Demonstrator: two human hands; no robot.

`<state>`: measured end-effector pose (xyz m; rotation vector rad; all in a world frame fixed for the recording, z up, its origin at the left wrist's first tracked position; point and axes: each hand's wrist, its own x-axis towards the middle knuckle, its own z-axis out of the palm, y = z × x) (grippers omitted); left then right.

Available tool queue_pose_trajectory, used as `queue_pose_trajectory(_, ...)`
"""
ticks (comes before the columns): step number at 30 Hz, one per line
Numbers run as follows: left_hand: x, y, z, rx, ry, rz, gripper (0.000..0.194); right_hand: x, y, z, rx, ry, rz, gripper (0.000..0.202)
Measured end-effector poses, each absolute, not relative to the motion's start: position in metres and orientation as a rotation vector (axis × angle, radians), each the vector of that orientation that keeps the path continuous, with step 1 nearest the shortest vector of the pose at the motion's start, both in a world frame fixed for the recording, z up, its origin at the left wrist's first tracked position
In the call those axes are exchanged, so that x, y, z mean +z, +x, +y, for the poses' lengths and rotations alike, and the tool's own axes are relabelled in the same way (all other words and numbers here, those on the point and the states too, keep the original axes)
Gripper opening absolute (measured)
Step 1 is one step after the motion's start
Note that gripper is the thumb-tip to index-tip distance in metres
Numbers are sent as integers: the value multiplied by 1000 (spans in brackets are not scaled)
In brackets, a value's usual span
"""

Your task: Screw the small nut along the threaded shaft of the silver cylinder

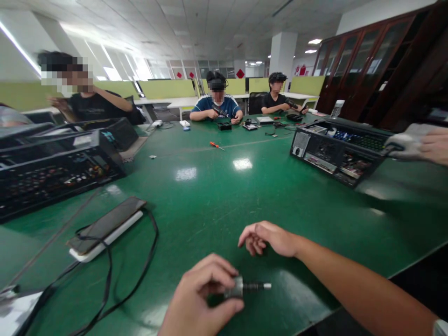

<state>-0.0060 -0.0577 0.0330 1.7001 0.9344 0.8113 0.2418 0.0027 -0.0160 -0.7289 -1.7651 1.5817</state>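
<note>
My left hand [205,294] is closed around a small silver cylinder with a dark, ridged shaft and a pale tip [257,285]; it looks like a small motor, lying sideways low over the table front. The fingers cover part of its body. Just beyond it, my right hand [268,238] hovers above the green table [203,200]. Its fingers are loosely bent and apart, and nothing shows in them.
A phone [108,224] lies on a white power bank or box, with a black cable [154,238] beside it. Open computer cases stand left [105,158] and right [329,149], a person's gloved hand at the right one. An orange screwdriver [216,145] lies mid-table. Several people sit around.
</note>
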Motion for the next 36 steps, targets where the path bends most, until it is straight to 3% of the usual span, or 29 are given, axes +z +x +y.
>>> queue_pose_trajectory(6,7,25,-2,1092,1579,929,19,-20,247,3,1096,-890,-1835,54)
queue_pose_trajectory(11,-13,13,-5,1155,1655,981,16,-11,240,-8,984,-929,-1934,52)
queue_pose_trajectory(20,-16,15,-3,1108,1603,948,17,-12,235,-10,823,-1032,-2004,19)
queue_pose_trajectory(36,-13,16,-6,1127,1698,938,15,-18,232,-9,788,-1040,-2005,11)
